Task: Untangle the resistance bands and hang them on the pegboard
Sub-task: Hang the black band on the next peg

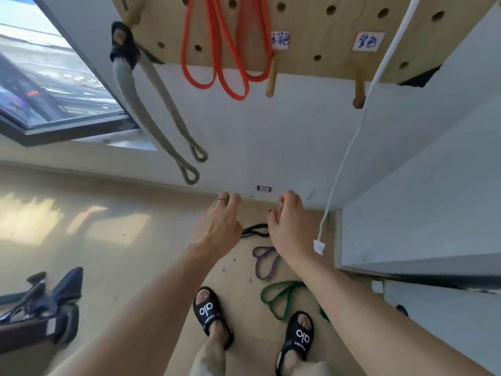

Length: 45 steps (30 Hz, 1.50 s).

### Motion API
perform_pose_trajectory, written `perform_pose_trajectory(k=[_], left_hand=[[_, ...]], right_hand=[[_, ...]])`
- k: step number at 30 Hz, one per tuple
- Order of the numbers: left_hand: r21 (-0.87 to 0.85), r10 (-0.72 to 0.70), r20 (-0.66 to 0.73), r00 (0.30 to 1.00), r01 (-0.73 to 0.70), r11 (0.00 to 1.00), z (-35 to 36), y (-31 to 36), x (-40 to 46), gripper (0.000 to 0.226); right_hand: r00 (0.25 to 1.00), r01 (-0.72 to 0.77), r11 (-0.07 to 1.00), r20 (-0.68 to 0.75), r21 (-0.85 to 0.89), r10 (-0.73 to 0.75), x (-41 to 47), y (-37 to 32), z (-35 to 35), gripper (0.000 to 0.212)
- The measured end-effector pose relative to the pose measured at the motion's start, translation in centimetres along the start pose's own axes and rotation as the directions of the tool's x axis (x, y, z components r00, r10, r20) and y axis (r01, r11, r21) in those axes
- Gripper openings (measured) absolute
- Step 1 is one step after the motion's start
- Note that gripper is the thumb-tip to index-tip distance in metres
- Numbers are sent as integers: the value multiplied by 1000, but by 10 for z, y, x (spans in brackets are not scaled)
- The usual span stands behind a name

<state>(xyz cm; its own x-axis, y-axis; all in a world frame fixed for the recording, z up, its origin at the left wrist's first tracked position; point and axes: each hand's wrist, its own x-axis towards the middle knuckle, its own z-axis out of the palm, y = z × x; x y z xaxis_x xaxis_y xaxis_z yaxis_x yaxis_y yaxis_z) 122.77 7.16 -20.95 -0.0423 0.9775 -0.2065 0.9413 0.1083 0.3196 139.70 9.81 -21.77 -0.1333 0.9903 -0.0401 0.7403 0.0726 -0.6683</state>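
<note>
Showing "alo" on black slides (208,310) | pegboard (306,31) labels unreadable

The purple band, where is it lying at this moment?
The purple band lies on the floor just below the right hand, between the black band nearer the wall and the green band by the right sandal.

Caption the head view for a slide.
Empty hands above floor bands; orange band already on pegboard.

bright daylight, soft, warped edges
</note>
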Motion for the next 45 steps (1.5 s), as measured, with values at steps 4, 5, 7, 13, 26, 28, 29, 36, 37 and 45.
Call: perform_pose_trajectory(k=[4,5,7,13,26,28,29,36,37,45], left_hand=[[68,-106,207,973,94,993,77,-18,-18,38],[94,-112,234,966,93,991,96,-25,-18,38],[133,-111,262,959,78,988,134,-42,-13,38],[219,-121,252,960,65,974,267,-128,34,46],[446,-118,228,967,4,895,579,-328,180,67],[474,-99,242,965,-28,880,606,-339,196,67],[480,-88,249,965,-44,876,618,-343,203,62],[530,-24,260,965,-121,839,648,-344,224,36],[520,-21,260,965,-122,846,646,-342,223,36],[316,-8,168,986,-46,948,524,-297,208,23]], right_hand=[[976,-108,993,185,-48,115,-33,59,46,19],[963,-130,989,229,-71,143,-37,73,59,20],[934,-148,979,306,-139,185,-39,102,90,25],[866,-55,956,462,-288,190,-8,191,226,56],[723,440,765,691,-470,9,130,381,546,88],[708,499,716,707,-488,-11,143,397,574,87],[702,522,694,712,-495,-20,147,404,586,86],[737,642,537,634,-547,-235,147,425,622,32],[730,648,540,642,-538,-236,146,424,621,30],[862,425,749,479,-509,-164,147,335,522,30]])
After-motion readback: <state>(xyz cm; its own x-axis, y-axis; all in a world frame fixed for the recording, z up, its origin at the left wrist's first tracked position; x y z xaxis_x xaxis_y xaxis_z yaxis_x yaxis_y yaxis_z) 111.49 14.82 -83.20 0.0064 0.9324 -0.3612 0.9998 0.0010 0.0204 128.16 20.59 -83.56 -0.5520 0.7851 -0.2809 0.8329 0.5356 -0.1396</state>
